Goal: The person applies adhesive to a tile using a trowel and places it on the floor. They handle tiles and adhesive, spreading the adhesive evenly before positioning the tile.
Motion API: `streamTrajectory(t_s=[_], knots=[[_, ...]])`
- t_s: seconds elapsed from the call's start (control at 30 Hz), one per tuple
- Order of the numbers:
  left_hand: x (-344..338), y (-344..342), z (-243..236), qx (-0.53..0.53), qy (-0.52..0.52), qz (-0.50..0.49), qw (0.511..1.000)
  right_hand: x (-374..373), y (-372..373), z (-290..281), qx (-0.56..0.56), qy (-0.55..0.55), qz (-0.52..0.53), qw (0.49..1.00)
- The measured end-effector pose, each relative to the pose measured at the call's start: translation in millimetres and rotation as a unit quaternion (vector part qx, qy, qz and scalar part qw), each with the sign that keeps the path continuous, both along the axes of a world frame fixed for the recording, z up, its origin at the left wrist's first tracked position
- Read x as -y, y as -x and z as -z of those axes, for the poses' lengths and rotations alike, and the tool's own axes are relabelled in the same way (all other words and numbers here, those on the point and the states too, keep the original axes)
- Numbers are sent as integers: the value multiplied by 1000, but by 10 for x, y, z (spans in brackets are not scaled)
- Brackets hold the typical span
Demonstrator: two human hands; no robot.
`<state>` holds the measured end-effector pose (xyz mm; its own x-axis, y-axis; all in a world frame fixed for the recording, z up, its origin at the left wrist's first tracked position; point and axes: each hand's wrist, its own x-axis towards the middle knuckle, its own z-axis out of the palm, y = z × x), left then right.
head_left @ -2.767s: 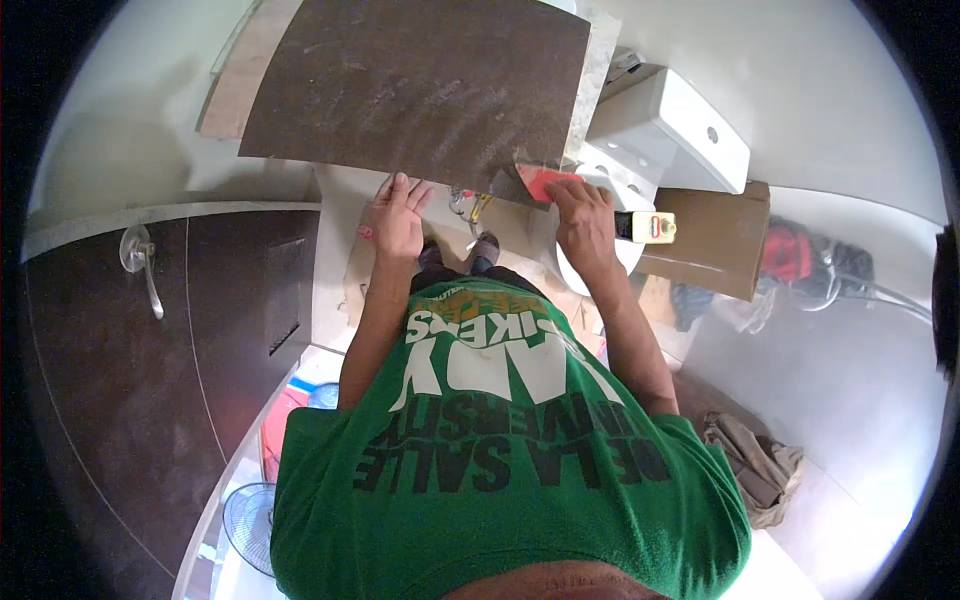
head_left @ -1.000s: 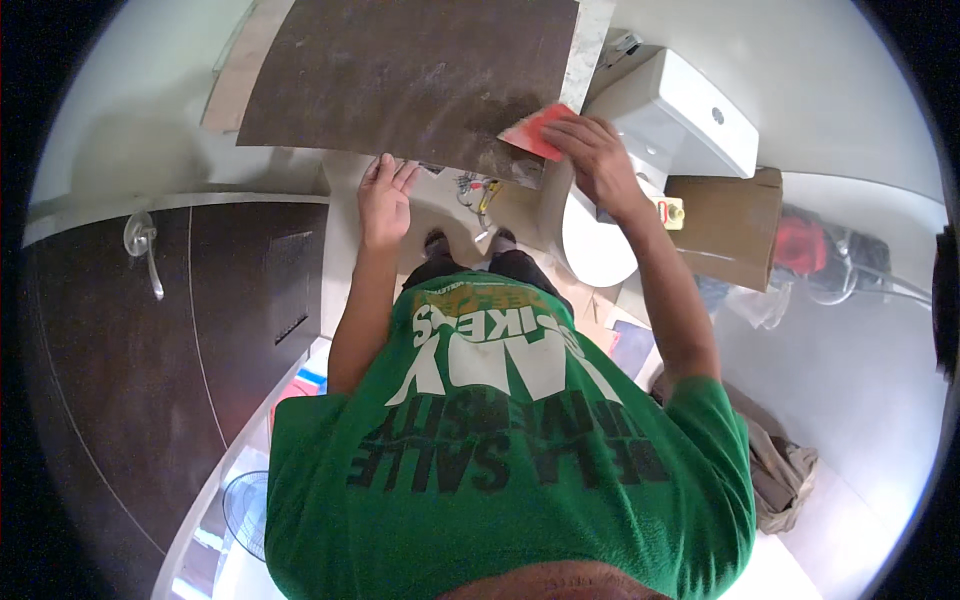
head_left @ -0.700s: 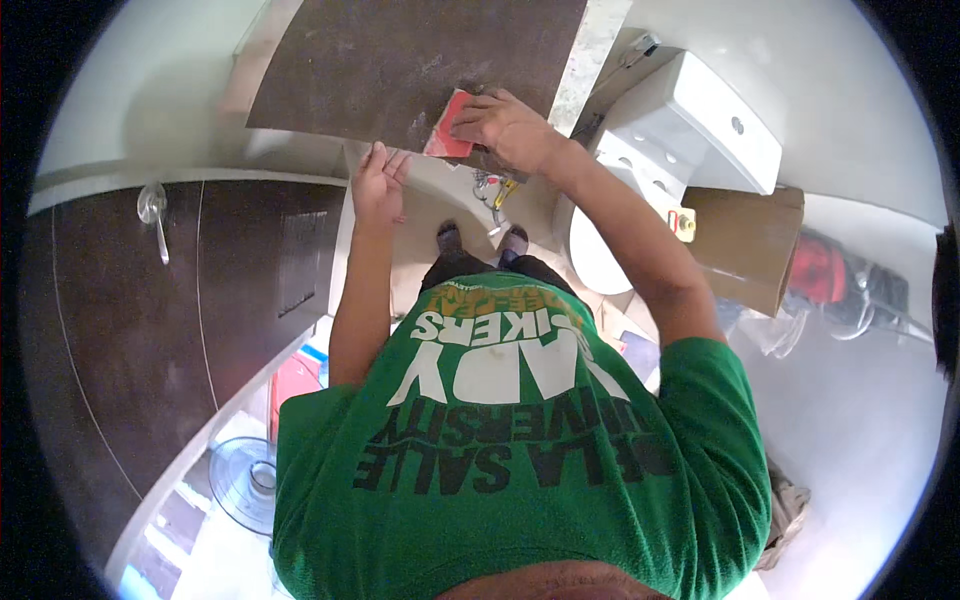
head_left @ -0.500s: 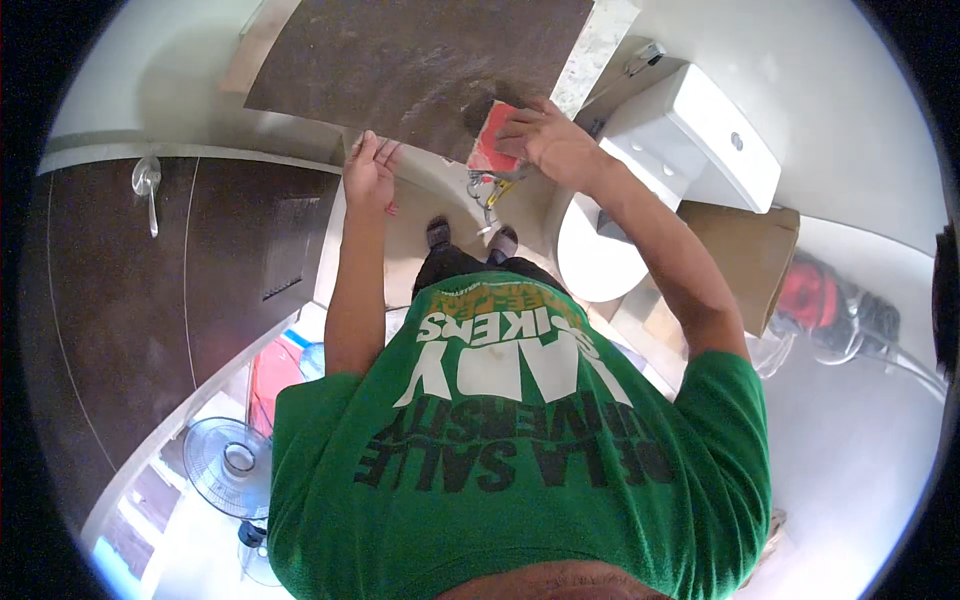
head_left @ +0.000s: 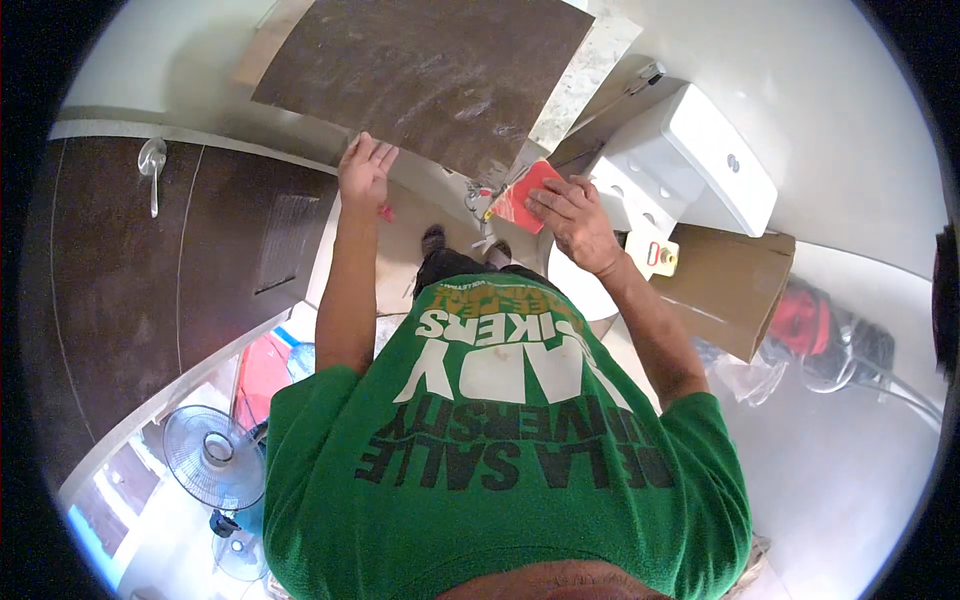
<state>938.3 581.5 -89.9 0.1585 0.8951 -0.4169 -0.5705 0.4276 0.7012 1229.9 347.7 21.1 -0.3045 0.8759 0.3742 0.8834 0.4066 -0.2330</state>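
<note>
A large dark brown sheet (head_left: 420, 75) lies on a pale board (head_left: 585, 80) at the top. My left hand (head_left: 365, 170) is at its lower edge, fingertips at the edge and fingers apart. My right hand (head_left: 568, 220) grips a flat red spreader (head_left: 525, 190) with pale smears, held just below the sheet's lower right corner. Beyond the spreader, partly hidden, are some metal and yellow pieces (head_left: 478, 195). A yellow can (head_left: 660, 255) stands beside my right hand.
On the right are a white toilet tank (head_left: 735, 180), a cardboard box (head_left: 720, 300), clear plastic and a red bag (head_left: 800, 320). A dark door (head_left: 120, 290) with a metal handle is on the left, a fan (head_left: 215, 455) below it. My feet are on the floor beneath the sheet.
The spreader in my right hand has moved from on the sheet down and right, off its lower corner. My left hand stays at the edge, slightly further left in the picture.
</note>
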Motion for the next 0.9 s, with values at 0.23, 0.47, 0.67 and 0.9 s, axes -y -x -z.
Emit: streamTrajectory(t_s=[0.23, 0.47, 0.67, 0.9], knots=[[28, -127, -130, -9, 9, -16, 1000, -396, -21, -103, 6, -12, 16, 1000], [86, -65, -58, -24, -32, -20, 999, -159, -155, -60, -12, -15, 11, 1000], [89, -43, -126, 2, -24, -3, 1000, -1067, -450, -364, 24, -68, 194, 978], [34, -20, 29, 29, -31, 20, 999, -1259, -212, -174, 29, 12, 182, 983]])
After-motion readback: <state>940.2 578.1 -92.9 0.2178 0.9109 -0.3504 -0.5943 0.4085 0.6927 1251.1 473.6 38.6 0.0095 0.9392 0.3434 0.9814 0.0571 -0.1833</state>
